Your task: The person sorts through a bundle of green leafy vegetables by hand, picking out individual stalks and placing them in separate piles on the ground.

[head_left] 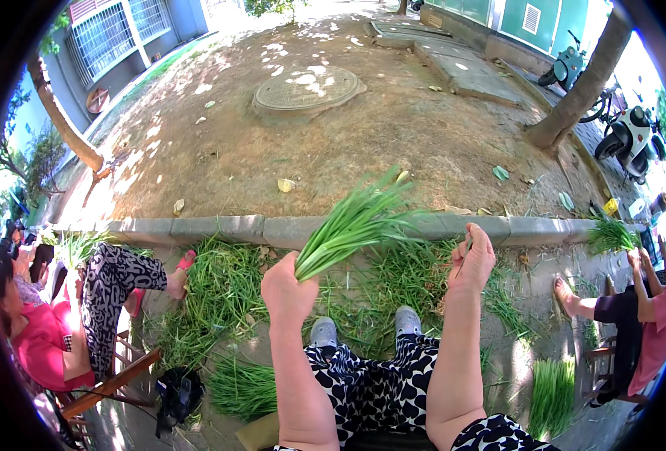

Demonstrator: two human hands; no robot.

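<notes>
Beside the stone kerb (227,228): a seated person's bare forearms (457,331) reached forward.
Left hand (289,292): wrapped around the base of a bunch of green stalks (351,233), whose tips fanned up and rightward over the kerb.
Right hand (474,259): right of the bunch, fingers curled; whether they pinched anything thin could not be told.
Pavement (509,376): loose greens (216,293) lay around grey shoes (323,332).
Either side: people in pink tops (36,346) sat.
</notes>
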